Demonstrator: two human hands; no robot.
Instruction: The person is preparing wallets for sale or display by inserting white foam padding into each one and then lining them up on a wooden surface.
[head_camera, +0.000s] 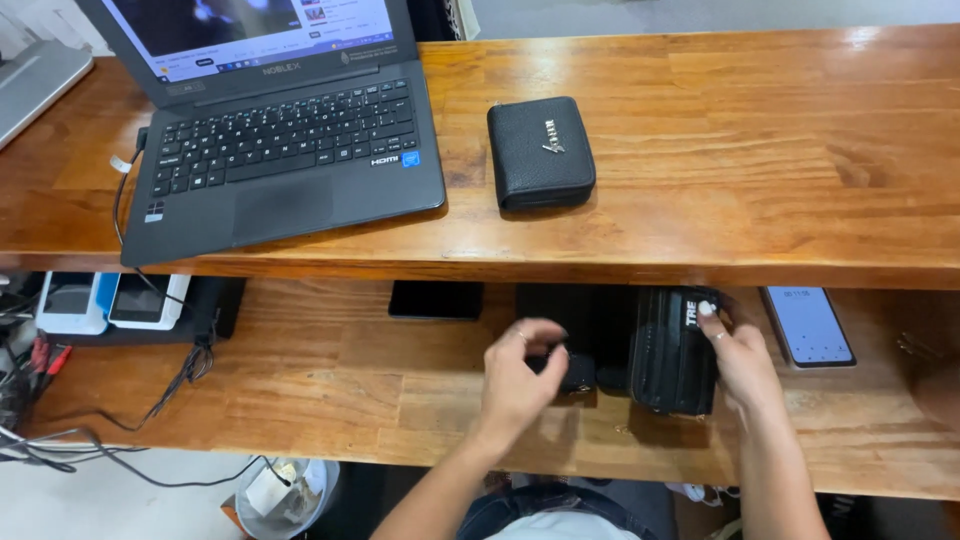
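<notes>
Clamped by the right hand (742, 362), a black zippered pouch (672, 350) is held upright on the lower wooden shelf (330, 390), right of centre in the frame. Just to its left, a small dark object (577, 372) is pinched under the curled fingers of the left hand (518, 378); what it is cannot be told. A phone (808, 326) lies close by on the right. Higher up, a black wallet (540, 152) and a laptop (280, 130) sit on the upper desk (750, 160). If the pouch were tipped, the phone could probably be knocked.
</notes>
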